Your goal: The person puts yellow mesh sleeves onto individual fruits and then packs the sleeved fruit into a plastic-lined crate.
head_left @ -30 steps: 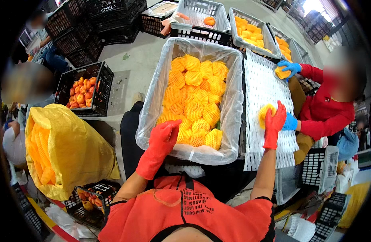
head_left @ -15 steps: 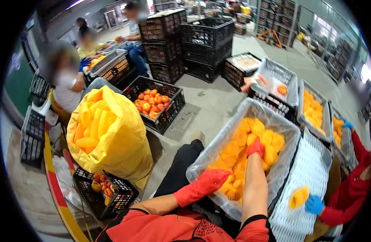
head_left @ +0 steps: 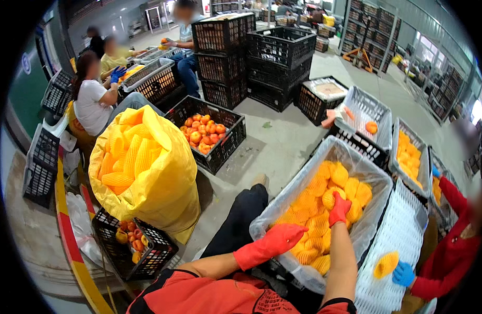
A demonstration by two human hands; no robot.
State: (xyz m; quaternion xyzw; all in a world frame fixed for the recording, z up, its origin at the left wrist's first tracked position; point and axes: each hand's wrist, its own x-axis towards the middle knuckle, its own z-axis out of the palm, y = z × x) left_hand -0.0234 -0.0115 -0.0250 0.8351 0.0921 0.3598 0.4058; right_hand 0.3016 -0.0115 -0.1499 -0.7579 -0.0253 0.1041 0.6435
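My right hand (head_left: 341, 209), in a red glove, has its fingers around a round fruit in an orange-yellow foam net (head_left: 330, 197). This fruit is among several other netted fruits (head_left: 315, 226) in a crate lined with clear plastic (head_left: 374, 183). My left hand (head_left: 272, 245), also red-gloved, is over the crate's near left edge. Its fingers are drawn together, and no object shows in them. To my left stands a yellow sack (head_left: 170, 178) full of foam nets (head_left: 128, 157).
Black crates of red-orange fruit stand ahead (head_left: 215, 157) and at lower left (head_left: 154, 251). Stacked black crates (head_left: 223, 57) rise beyond. At right, a person's blue-gloved hand (head_left: 404, 273) is by a netted piece (head_left: 386, 265) over a white woven surface (head_left: 387, 235). Others sit at far left.
My right hand has drawn up slightly from among the netted fruits and now grips one. My left hand stays nearly in place. The whole view has shifted slightly.
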